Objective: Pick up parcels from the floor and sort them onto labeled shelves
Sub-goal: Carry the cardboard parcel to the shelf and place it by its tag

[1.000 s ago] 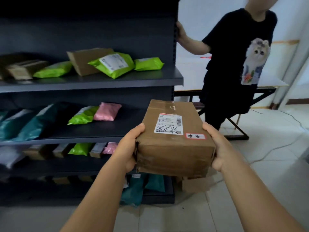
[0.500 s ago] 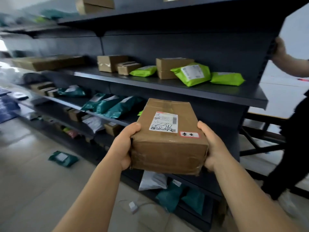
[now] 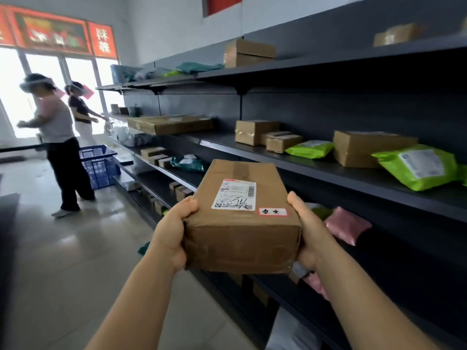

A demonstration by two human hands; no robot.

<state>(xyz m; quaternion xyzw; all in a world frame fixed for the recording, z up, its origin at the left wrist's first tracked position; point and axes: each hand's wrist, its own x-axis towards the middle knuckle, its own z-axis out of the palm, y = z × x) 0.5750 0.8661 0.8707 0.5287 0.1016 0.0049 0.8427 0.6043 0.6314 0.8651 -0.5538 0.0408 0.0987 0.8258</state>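
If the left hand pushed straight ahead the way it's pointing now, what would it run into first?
The left hand grips the cardboard box and points up and away toward the shelving. Carried straight on, it would probably reach the small brown boxes on the lower shelf first, though depth is hard to judge here.

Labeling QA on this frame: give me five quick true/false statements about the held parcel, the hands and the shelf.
1. Both hands grip the cardboard box, left hand and right hand on opposite sides. True.
2. The box rests on a shelf. False: it is held in the air in front of the shelving.
3. A white shipping label and a red-bordered sticker sit on the box's top face. True.
4. The green mailer lies on the floor. False: it lies on a shelf, beside a brown box.
5. The blue basket sits on the top shelf. False: it stands on the floor.
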